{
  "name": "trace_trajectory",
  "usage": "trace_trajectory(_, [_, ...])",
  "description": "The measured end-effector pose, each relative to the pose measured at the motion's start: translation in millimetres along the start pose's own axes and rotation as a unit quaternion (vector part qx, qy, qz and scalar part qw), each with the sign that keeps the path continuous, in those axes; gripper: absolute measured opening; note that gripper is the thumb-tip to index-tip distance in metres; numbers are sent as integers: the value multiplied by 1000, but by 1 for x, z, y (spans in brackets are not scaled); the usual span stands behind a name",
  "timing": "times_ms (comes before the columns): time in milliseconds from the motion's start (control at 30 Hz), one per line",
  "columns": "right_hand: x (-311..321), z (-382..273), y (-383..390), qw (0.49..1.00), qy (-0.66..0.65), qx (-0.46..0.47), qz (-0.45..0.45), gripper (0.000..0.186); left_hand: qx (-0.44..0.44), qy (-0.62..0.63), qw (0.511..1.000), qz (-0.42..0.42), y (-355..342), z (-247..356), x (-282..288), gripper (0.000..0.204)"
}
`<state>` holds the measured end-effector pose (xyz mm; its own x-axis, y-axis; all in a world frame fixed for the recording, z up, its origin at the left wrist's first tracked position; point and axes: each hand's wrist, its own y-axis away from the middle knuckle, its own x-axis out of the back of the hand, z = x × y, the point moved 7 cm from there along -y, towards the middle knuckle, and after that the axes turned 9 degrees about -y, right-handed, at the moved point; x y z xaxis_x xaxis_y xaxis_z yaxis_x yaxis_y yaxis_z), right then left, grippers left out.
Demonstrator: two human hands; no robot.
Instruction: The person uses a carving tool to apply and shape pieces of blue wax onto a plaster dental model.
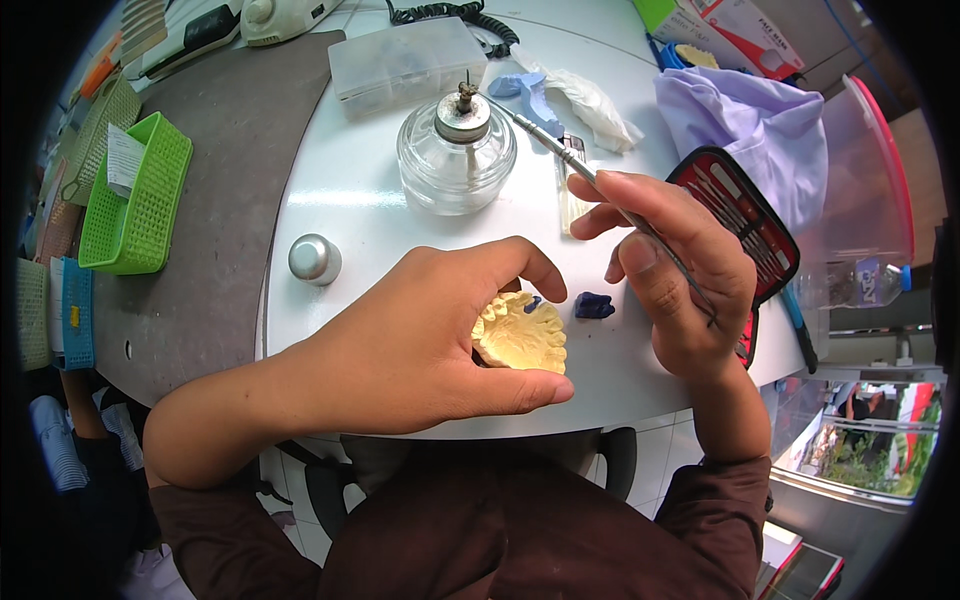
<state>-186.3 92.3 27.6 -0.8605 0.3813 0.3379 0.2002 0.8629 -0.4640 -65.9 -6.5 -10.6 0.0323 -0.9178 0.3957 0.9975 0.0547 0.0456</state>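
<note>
A yellow dental cast (525, 343) with a row of teeth and a spot of dark blue wax is held in my left hand (440, 335), thumb and fingers curved around its sides. My right hand (680, 260) grips a slim metal wax carver (640, 221) like a pen. Its far tip reaches up and left, close beside the wick of a glass spirit lamp (457, 160); no flame can be made out. A small block of dark blue wax (594, 306) lies on the white table (345, 215), between the cast and my right hand.
The lamp's metal cap (314, 259) stands left of it. Behind are a translucent plastic box (405, 62), blue impression material (532, 98) and crumpled tissue (595, 108). An open instrument case (742, 215) and lilac cloth (745, 130) lie right; a green basket (137, 195) sits left.
</note>
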Motion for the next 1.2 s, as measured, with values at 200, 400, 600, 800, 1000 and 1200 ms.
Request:
trace_trajectory(200, [0,0,1,1000,-2,-3,2,38,8,1,1000,-2,1,0,0,53])
trace_trajectory(400, [3,-4,2,1000,-5,3,19,35,30,0,1000,-2,1,2,2,53])
trace_trajectory(600, [20,-45,39,988,68,125,64,27,87,39,995,-7,1,-1,3,51])
trace_trajectory(800, [-8,-40,101,960,256,73,86,29,73,38,997,2,0,1,1,50])
trace_trajectory(1000, [-17,-27,118,944,301,106,89,33,76,35,996,-1,0,-1,2,50])
trace_trajectory(1200, [-21,-25,113,939,318,107,76,29,67,38,997,1,0,-1,3,51])
